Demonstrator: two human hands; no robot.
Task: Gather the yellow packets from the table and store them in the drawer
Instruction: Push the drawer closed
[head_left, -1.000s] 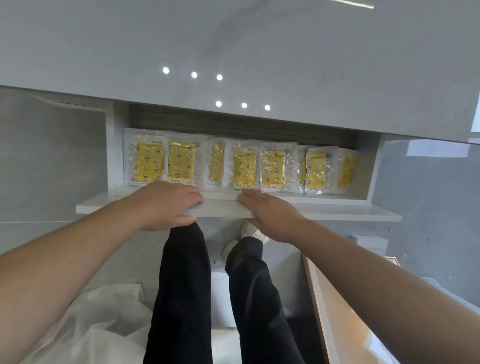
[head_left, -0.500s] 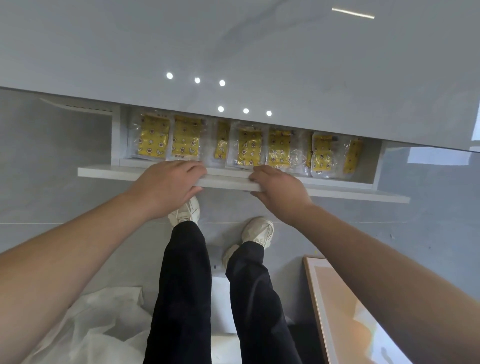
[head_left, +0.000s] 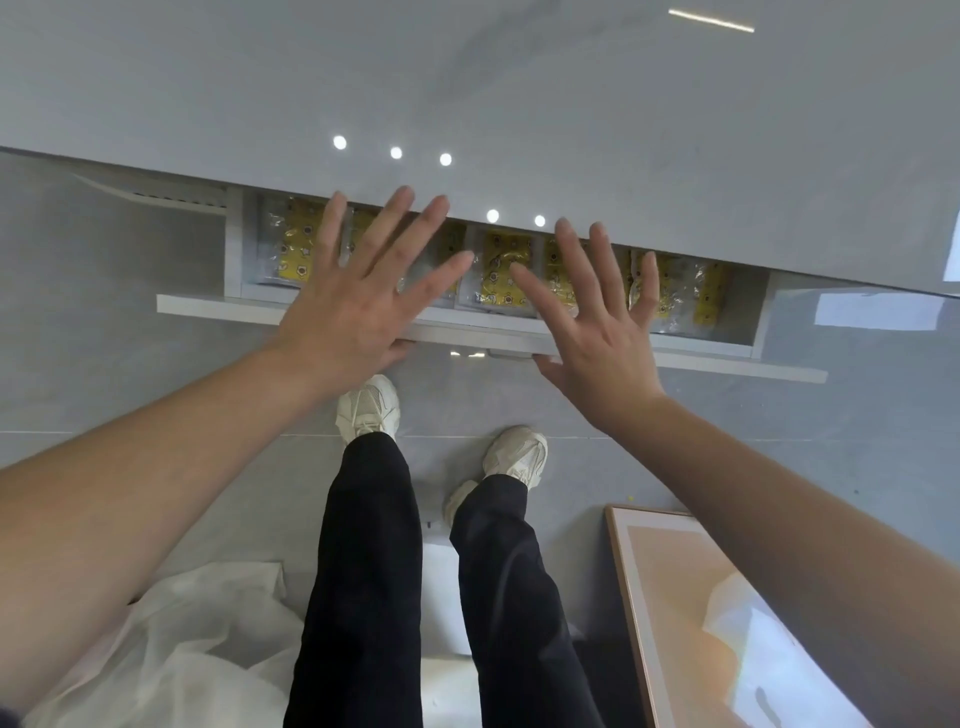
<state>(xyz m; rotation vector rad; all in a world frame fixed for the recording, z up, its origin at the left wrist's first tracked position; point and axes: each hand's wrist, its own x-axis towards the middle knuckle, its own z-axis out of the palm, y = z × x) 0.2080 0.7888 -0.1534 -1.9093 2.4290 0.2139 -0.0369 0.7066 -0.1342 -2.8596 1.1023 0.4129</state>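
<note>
Since the drawer front (head_left: 208, 307) runs left-right just by both palm heels, I'd push toward far; left hand (head_left: 358, 306) and right hand (head_left: 597, 338) splayed flat, holding nothing, equally near.

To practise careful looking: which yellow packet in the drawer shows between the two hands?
The yellow packet near the middle of the drawer, framed by the thumbs of the left hand and right hand; its neighbours on both sides sit behind spread fingers.

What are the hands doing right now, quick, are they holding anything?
Left hand: open, fingers spread straight, holding nothing.
Right hand: open, fingers spread straight, holding nothing.
</note>
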